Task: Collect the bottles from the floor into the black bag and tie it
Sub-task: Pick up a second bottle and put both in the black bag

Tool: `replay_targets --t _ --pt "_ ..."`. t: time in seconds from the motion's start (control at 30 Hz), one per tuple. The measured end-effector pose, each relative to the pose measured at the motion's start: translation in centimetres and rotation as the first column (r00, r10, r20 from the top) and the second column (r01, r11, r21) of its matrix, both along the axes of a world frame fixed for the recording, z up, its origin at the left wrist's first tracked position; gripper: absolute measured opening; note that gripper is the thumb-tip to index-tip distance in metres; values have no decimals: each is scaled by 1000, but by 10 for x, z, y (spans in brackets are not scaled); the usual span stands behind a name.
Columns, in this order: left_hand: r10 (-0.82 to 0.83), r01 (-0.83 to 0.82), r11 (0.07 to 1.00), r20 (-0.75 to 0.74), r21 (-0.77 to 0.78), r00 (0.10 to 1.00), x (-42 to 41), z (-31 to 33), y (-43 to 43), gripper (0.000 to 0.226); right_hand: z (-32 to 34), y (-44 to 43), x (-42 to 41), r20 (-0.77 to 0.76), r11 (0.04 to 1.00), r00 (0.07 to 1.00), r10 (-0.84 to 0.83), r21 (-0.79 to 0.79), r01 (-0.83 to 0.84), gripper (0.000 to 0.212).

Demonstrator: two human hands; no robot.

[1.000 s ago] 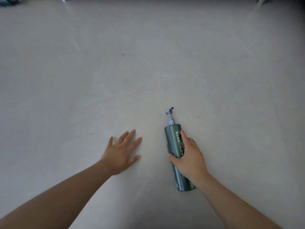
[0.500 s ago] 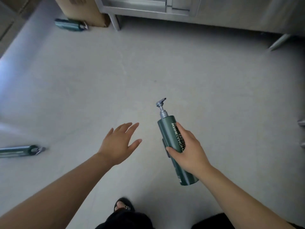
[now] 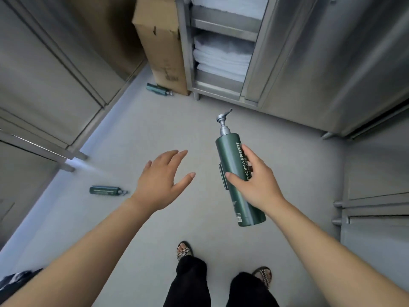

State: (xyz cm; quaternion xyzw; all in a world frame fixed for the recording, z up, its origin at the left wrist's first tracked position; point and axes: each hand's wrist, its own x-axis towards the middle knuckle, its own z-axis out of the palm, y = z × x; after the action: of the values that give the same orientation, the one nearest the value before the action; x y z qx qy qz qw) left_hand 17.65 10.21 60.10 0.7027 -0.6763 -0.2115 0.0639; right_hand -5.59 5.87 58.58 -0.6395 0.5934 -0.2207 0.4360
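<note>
I see my right hand (image 3: 254, 185) wrapped around the middle of a tall dark green pump bottle with a silver dispenser head (image 3: 238, 173), held up off the pale grey floor (image 3: 298, 173). The thumb presses the bottle's left side and the fingers curl over the white lettering on its front; the pump points toward 12 o'clock and the base toward 5 o'clock, below my wrist. My left hand (image 3: 163, 180) hangs at 9 o'clock of the bottle, near it but apart, palm down, fingers spread loosely, holding and touching nothing.

A second green bottle (image 3: 106, 190) lies on its side on the floor at 9 o'clock of my left hand, well apart. A third green bottle (image 3: 158, 89) lies far off at 11 o'clock, just beside the foot of a tall brown cardboard box (image 3: 161, 45). At 12 o'clock, a steel shelf unit (image 3: 250, 63) carries folded white towels (image 3: 221, 60). My sandalled feet (image 3: 184, 250) stand at 6 o'clock.
</note>
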Motion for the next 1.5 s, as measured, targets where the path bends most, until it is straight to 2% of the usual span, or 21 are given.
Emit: replay_targets --t 0.13,0.27,0.5,0.67,0.9,1.23,1.5 --pt "5 -4 992 11 -125 1000 29 65 7 69 64 5 25 36 997 999 -7 -76 9 80" --pt "-8 17 983 53 -181 999 57 98 17 66 98 16 53 53 987 998 17 -159 -9 81" --pt "-12 25 982 73 -189 997 92 105 32 71 110 35 92 90 982 996 23 -188 -5 77" --pt "-5 8 981 18 -192 1000 93 102 21 68 114 20 92 77 981 997 9 -192 6 77" --pt "79 -80 987 -13 -139 997 99 95 -13 69 110 -43 94 113 981 992 48 -194 -25 73" --pt "148 -134 981 97 -138 984 104 114 -122 72 113 -174 103 150 970 977 151 -215 -117 79" --pt "318 -310 944 64 -118 946 119 112 -156 69 105 -241 129 163 950 946 281 -188 -250 79"
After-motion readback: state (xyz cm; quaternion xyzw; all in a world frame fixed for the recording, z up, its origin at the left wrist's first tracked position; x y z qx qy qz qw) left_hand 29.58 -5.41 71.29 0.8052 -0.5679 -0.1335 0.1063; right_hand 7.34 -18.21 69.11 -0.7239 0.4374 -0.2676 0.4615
